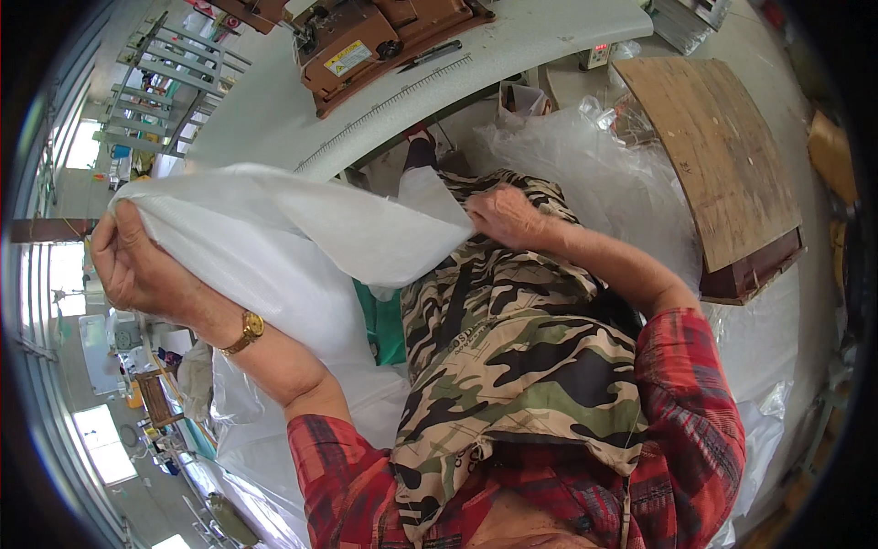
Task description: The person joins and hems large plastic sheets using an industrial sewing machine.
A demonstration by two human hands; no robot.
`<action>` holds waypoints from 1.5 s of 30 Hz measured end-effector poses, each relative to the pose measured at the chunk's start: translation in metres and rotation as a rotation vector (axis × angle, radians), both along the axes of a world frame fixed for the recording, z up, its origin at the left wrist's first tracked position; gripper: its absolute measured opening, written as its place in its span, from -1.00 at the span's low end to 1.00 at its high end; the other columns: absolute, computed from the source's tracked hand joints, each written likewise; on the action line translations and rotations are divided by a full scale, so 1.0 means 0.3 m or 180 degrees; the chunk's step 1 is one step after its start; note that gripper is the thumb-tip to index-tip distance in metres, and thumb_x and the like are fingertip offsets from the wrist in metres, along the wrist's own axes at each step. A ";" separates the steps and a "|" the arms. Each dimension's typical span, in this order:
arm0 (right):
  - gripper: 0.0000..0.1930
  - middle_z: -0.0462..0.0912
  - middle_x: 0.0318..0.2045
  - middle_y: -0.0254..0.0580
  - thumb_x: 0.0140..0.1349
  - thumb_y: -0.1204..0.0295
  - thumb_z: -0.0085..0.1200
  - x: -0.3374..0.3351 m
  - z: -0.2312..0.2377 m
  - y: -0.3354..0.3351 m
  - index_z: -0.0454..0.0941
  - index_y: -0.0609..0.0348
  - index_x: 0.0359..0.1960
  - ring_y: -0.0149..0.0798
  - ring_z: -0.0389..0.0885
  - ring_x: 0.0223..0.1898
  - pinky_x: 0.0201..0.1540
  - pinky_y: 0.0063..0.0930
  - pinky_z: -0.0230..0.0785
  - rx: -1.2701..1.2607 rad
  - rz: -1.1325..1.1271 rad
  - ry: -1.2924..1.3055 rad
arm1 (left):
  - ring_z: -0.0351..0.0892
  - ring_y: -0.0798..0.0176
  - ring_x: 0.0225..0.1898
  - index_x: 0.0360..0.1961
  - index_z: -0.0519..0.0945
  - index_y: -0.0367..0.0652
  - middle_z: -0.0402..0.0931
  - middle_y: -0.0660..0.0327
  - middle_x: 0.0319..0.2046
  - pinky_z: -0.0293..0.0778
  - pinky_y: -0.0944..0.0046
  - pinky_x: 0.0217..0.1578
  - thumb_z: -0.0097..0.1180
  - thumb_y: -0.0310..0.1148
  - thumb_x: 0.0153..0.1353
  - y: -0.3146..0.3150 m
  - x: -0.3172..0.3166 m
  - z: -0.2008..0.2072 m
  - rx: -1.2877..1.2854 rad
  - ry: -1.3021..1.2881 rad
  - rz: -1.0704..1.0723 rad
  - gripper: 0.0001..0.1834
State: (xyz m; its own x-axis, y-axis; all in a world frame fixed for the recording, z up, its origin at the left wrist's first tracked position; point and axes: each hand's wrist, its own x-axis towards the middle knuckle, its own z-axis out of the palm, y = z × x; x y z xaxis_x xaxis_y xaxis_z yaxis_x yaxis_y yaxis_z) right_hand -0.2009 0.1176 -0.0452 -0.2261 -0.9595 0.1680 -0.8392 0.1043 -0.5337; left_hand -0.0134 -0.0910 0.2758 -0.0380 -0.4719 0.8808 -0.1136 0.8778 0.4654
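A sheet of thin white woven fabric (247,220), perhaps a sack, stretches between my two hands in front of the table. My left hand (137,261), raised at the far left, is closed on one edge of it. Over my lap, my right hand (508,215) has its fingers closed at the opposite corner. Between the hands the fabric hangs in a fold, and its lower part drops down beside my left arm. A camouflage apron (530,357) covers my front and lap. Part of a green sheet (386,325) shows between the apron and the white fabric.
Ahead is a pale table (530,46) with a brown machine (352,59), a ruler strip (384,110) and a dark pen-like tool (430,55). A wooden board (718,151) lies over a brown box at right, beside heaped clear plastic (585,174). Metal racks (174,82) stand far left.
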 end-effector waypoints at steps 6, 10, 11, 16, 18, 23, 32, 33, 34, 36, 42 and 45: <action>-0.62 0.62 -0.12 0.02 0.19 0.21 0.15 -0.135 0.137 -0.013 0.58 0.20 -0.07 -0.02 0.58 -0.01 0.00 -0.09 0.41 -0.0030 -0.0057 -0.0078 | 0.62 0.36 -0.33 -0.27 0.60 -0.30 0.66 0.10 -0.33 0.54 0.44 -0.28 0.25 -0.44 0.22 -0.060 -0.017 0.003 0.0151 -0.0152 -0.0615 -0.86; -0.41 0.60 -0.02 -0.03 0.16 0.02 0.22 0.004 0.381 -0.059 0.51 0.24 0.06 -0.09 0.53 0.07 0.10 -0.20 0.37 -0.1376 0.1050 -0.3051 | 0.61 0.36 -0.31 -0.24 0.61 -0.32 0.66 0.11 -0.33 0.52 0.45 -0.28 0.25 -0.49 0.21 -0.015 -0.073 0.036 0.0138 -0.0095 -0.0893 -0.86; -0.52 0.65 -0.20 -0.05 0.17 0.10 0.24 0.033 0.389 -0.066 0.57 0.26 -0.06 -0.05 0.59 -0.08 -0.01 -0.24 0.43 -0.1013 0.1376 -0.2648 | 0.61 0.37 -0.32 -0.23 0.62 -0.32 0.66 0.10 -0.32 0.51 0.46 -0.29 0.25 -0.49 0.21 -0.002 -0.088 0.055 0.0123 -0.0082 -0.0935 -0.86; -0.74 0.61 -0.41 0.03 0.26 0.26 0.12 0.070 0.202 -0.063 0.57 0.24 -0.24 0.13 0.56 -0.28 -0.16 -0.15 0.44 -0.0815 0.0247 -0.0540 | 0.44 0.58 -0.51 -0.30 0.67 -0.28 0.62 0.31 -0.44 0.27 0.61 -0.55 0.29 -0.50 0.17 0.075 -0.113 0.149 -0.0025 -0.0372 -0.0911 -0.90; -0.74 0.62 -0.41 0.00 0.25 0.31 0.10 -0.008 0.179 -0.057 0.54 0.29 -0.20 0.10 0.58 -0.29 -0.19 -0.13 0.44 -0.0137 -0.0498 -0.0552 | 0.39 0.62 -0.53 -0.30 0.67 -0.25 0.60 0.36 -0.46 0.21 0.62 -0.57 0.30 -0.48 0.17 0.033 -0.185 0.091 0.0195 -0.0689 -0.1178 -0.90; -0.75 0.64 -0.31 -0.06 0.18 0.46 0.12 -0.008 0.428 -0.048 0.54 0.28 -0.12 0.04 0.60 -0.25 -0.17 -0.20 0.44 -0.2400 -0.1467 0.0583 | 0.34 0.66 -0.54 -0.31 0.67 -0.19 0.55 0.44 -0.51 0.19 0.62 -0.59 0.31 -0.43 0.18 -0.025 -0.216 0.002 0.0517 -0.1092 -0.1646 -0.91; -0.79 0.67 -0.33 -0.06 0.25 0.54 -0.06 0.135 0.550 -0.274 0.54 0.30 -0.12 -0.09 0.64 -0.32 -0.18 -0.29 0.48 -0.2052 0.0550 -0.2183 | 0.38 0.64 -0.47 -0.32 0.66 -0.23 0.55 0.44 -0.50 0.28 0.59 -0.52 0.29 -0.43 0.20 -0.017 -0.250 0.005 0.0444 -0.1452 -0.1778 -0.90; -0.79 0.67 -0.37 -0.04 0.25 0.56 -0.12 0.143 0.558 -0.293 0.56 0.33 -0.18 -0.07 0.66 -0.34 -0.20 -0.23 0.49 -0.1797 0.0727 -0.2646 | 0.38 0.64 -0.47 -0.31 0.66 -0.23 0.55 0.44 -0.50 0.28 0.60 -0.51 0.29 -0.43 0.20 -0.026 -0.246 0.002 0.0474 -0.1469 -0.1781 -0.90; -0.78 0.67 -0.39 -0.02 0.24 0.55 -0.16 0.161 0.595 -0.280 0.58 0.31 -0.26 -0.09 0.67 -0.35 -0.22 -0.24 0.49 -0.1452 0.0781 -0.3067 | 0.38 0.64 -0.46 -0.31 0.66 -0.23 0.55 0.45 -0.49 0.28 0.60 -0.50 0.29 -0.43 0.20 -0.032 -0.248 -0.002 0.0518 -0.1482 -0.1793 -0.89; -0.79 0.66 -0.41 -0.02 0.22 0.53 -0.14 0.175 0.592 -0.302 0.58 0.30 -0.28 -0.07 0.67 -0.36 -0.22 -0.23 0.49 -0.1313 0.0733 -0.2777 | 0.38 0.64 -0.46 -0.31 0.66 -0.23 0.54 0.45 -0.49 0.28 0.61 -0.49 0.29 -0.43 0.20 -0.045 -0.250 -0.003 0.0543 -0.1503 -0.1726 -0.90; -0.77 0.65 -0.45 -0.01 0.13 0.47 -0.03 0.112 0.379 -0.419 0.53 0.25 -0.18 0.00 0.66 -0.31 -0.18 -0.08 0.49 -0.0933 0.0074 -0.0004 | 0.36 0.65 -0.48 -0.32 0.66 -0.23 0.54 0.46 -0.50 0.25 0.62 -0.49 0.28 -0.43 0.21 -0.023 -0.235 -0.008 0.0696 -0.1535 -0.1788 -0.90; -0.69 0.65 -0.42 0.06 0.17 0.43 -0.01 0.043 0.366 -0.476 0.48 0.27 -0.05 0.04 0.65 -0.18 -0.05 -0.09 0.45 -0.1034 -0.0198 -0.0124 | 0.34 0.65 -0.50 -0.33 0.65 -0.22 0.53 0.46 -0.51 0.22 0.62 -0.52 0.28 -0.42 0.21 -0.025 -0.240 -0.024 0.0738 -0.1502 -0.1860 -0.90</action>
